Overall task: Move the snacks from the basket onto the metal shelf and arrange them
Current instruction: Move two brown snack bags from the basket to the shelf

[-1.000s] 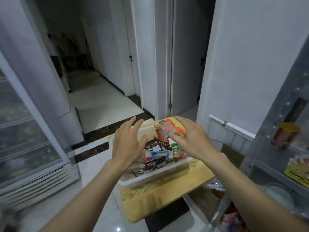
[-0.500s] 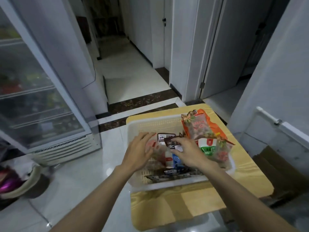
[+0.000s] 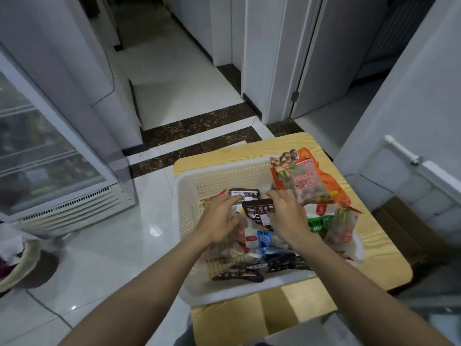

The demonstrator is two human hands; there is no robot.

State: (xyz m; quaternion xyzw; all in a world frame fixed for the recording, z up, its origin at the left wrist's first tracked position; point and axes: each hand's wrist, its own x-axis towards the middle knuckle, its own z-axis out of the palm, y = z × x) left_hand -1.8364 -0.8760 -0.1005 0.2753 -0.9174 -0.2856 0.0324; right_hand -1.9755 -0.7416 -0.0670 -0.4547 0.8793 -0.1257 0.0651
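A white perforated basket (image 3: 189, 178) stands on a small yellow table (image 3: 374, 258) and holds several snack packets. An orange bag of nuts (image 3: 308, 182) leans at its far right. Two dark brown packets lie in the middle, one further back (image 3: 245, 194) and one nearer (image 3: 257, 212). A blue packet (image 3: 267, 242), a green pack (image 3: 318, 224) and dark bars (image 3: 239, 274) lie below them. My left hand (image 3: 219, 218) reaches into the basket, its fingers laid on the back brown packet. My right hand (image 3: 284, 213) pinches the right edge of the nearer brown packet. The metal shelf is out of view.
A glass-door fridge (image 3: 50, 158) stands at the left on the glossy tile floor. A cardboard box (image 3: 404, 221) sits right of the table under a white wall with a rail (image 3: 411, 158). A pale round bowl (image 3: 17, 268) lies at the lower left.
Both hands dropped from above the basket down into it, onto the brown packets. The view swung left and down, and the metal shelf left the frame.
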